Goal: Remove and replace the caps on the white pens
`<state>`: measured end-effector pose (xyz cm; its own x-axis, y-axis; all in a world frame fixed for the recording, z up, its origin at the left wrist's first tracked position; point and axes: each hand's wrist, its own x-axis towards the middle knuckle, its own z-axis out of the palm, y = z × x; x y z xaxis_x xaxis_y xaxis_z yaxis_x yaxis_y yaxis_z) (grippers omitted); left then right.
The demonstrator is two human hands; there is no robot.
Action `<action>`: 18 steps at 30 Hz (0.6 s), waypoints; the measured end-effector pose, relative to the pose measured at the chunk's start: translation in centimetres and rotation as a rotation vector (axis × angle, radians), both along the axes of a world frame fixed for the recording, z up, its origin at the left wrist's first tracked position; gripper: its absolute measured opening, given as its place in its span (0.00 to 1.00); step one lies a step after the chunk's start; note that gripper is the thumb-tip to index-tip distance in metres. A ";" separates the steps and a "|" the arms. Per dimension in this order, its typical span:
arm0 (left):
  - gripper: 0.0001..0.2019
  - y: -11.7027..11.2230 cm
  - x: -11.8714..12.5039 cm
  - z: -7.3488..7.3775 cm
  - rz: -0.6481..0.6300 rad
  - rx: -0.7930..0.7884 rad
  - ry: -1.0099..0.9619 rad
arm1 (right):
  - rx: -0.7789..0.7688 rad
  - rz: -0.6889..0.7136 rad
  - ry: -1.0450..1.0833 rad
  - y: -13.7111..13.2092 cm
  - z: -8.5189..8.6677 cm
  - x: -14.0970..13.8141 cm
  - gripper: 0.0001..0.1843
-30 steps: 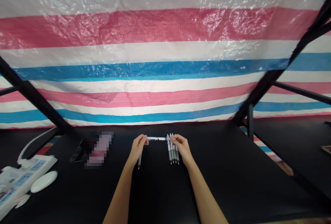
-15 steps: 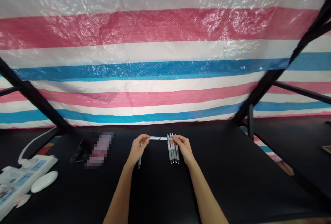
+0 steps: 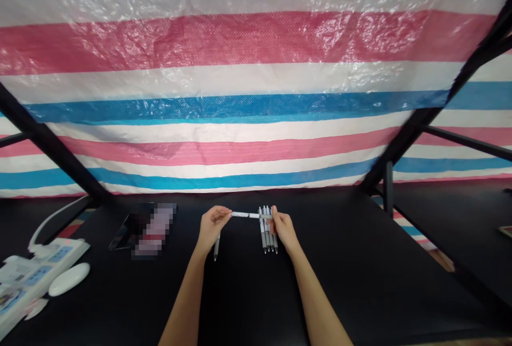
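Note:
A white and grey pen (image 3: 246, 215) is held level between my two hands. The fingertips of my left hand (image 3: 213, 224) pinch its white end. At the grey end, the thumb and fingers of my right hand (image 3: 283, 228) are closed on it. Just below this pen, a row of several matching pens (image 3: 268, 236) lies side by side on the black table, tips towards me; my right hand partly covers their upper ends. Another pen (image 3: 216, 248) lies under my left hand, its upper part hidden by the hand.
To the left lie a dark phone (image 3: 127, 231) and a blurred-out pinkish item (image 3: 155, 230). A white power strip (image 3: 44, 271) with plugs and a white oval object (image 3: 69, 280) sit at the far left. Black frame bars (image 3: 400, 143) and a striped sheet (image 3: 240, 154) stand behind the black table (image 3: 360, 282).
My right thumb and fingers have shifted on the pen's grey end, so more of it shows. The pen has turned slightly, and the row of pens lies as before.

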<state>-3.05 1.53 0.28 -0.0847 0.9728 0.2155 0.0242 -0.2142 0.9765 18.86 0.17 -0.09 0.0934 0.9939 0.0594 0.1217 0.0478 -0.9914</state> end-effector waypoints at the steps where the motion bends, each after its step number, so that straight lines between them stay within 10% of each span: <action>1: 0.11 0.0 0.0 -0.1 0.006 -0.003 -0.006 | 0.012 0.019 0.025 0.0 0.1 -0.1 0.30; 8: 0.11 0.3 -0.2 -0.2 0.058 0.003 -0.051 | 0.031 0.121 0.239 0.1 0.4 -0.4 0.22; 18: 0.11 0.0 -0.1 0.4 0.067 0.007 -0.096 | 0.063 0.087 -0.047 0.0 0.1 -0.1 0.28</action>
<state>-3.12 1.57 0.64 -0.1702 0.9627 0.2104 -0.0547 -0.2224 0.9734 18.74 0.16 0.05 0.0024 0.9922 0.1244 0.1603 0.1224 -0.9794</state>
